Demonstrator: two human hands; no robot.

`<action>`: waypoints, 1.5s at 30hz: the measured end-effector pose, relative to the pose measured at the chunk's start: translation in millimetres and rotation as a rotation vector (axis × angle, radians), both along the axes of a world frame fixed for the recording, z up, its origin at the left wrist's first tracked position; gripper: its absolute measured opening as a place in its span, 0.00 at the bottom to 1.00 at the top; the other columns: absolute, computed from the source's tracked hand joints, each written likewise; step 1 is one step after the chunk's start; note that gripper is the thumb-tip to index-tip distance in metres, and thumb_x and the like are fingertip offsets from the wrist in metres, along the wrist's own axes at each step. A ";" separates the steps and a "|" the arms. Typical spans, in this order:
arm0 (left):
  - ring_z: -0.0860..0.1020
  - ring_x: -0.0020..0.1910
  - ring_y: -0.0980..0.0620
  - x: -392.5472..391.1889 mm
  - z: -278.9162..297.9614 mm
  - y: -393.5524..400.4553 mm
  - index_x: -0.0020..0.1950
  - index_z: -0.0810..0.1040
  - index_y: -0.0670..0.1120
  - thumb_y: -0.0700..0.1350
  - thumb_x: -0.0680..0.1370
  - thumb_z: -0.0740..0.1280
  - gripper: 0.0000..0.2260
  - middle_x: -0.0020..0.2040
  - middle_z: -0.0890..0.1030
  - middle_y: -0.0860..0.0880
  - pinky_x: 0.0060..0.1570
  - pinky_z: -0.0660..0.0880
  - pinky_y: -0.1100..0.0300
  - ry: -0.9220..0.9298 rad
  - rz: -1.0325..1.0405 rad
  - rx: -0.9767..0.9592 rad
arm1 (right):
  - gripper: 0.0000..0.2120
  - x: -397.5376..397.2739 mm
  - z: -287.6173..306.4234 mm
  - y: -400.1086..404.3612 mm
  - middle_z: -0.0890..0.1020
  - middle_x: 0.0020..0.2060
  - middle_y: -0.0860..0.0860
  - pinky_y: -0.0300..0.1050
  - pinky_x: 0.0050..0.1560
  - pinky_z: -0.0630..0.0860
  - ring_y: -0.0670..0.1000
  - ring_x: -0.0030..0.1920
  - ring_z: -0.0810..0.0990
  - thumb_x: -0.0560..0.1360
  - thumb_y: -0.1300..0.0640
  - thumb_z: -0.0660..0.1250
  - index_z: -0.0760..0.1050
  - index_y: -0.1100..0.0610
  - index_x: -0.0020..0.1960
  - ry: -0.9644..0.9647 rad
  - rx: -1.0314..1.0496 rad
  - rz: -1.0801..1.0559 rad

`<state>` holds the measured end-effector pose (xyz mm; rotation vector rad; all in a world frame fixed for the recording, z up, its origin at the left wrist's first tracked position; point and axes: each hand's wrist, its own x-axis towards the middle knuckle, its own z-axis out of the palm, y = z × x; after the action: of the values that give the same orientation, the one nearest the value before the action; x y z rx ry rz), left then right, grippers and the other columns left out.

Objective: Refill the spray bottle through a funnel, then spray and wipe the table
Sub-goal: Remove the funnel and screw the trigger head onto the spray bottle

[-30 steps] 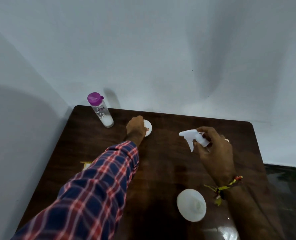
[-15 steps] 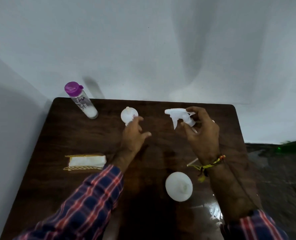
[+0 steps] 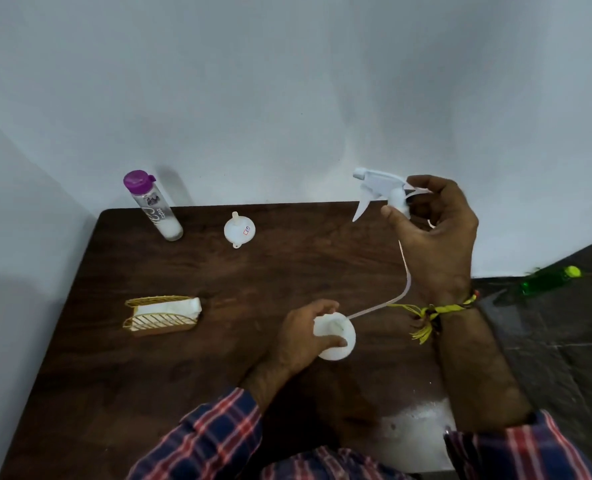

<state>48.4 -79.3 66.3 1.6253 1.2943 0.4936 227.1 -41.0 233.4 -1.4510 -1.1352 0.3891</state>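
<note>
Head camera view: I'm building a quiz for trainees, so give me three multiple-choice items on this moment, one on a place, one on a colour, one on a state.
1. Where does the funnel lie?
A. At the far side of the table, right of the water bottle
B. In the spray bottle
C. On the floor

2. What colour is the water bottle's cap?
A. Green
B. Purple
C. White

3. What state is the spray head in?
A. Screwed onto the spray bottle
B. Lying on the table
C. Lifted off in the right hand, its tube running down to the bottle's mouth

Answers: 1 A, the funnel sits alone near the far edge. 2 B, the cap is purple. 3 C, the right hand holds the spray head high while the left hand grips the spray bottle.
</note>
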 end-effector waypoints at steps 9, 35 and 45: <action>0.77 0.59 0.62 4.2 2.5 -18.5 0.64 0.79 0.54 0.50 0.66 0.80 0.27 0.61 0.80 0.58 0.58 0.78 0.58 -0.032 0.049 0.098 | 0.20 -11.4 20.8 -25.6 0.83 0.43 0.49 0.39 0.45 0.80 0.44 0.42 0.82 0.67 0.63 0.77 0.77 0.57 0.56 -0.047 0.064 0.011; 0.78 0.48 0.52 16.5 18.4 -17.5 0.47 0.84 0.39 0.45 0.72 0.69 0.11 0.45 0.85 0.42 0.42 0.65 0.82 -0.059 0.101 0.197 | 0.17 -72.4 -49.1 -54.8 0.83 0.52 0.55 0.52 0.49 0.82 0.55 0.51 0.84 0.69 0.69 0.75 0.77 0.59 0.55 0.472 0.056 0.207; 0.82 0.45 0.56 22.5 -0.9 -19.1 0.47 0.85 0.45 0.58 0.71 0.63 0.20 0.45 0.86 0.51 0.50 0.78 0.58 -0.074 0.092 0.314 | 0.17 -62.6 -45.0 -24.7 0.83 0.51 0.59 0.55 0.48 0.83 0.57 0.48 0.84 0.69 0.72 0.73 0.75 0.64 0.56 0.618 0.084 0.220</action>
<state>70.9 -98.4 65.4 1.7893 1.2882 0.8403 164.5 -65.7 188.3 -1.0237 -0.7901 0.8661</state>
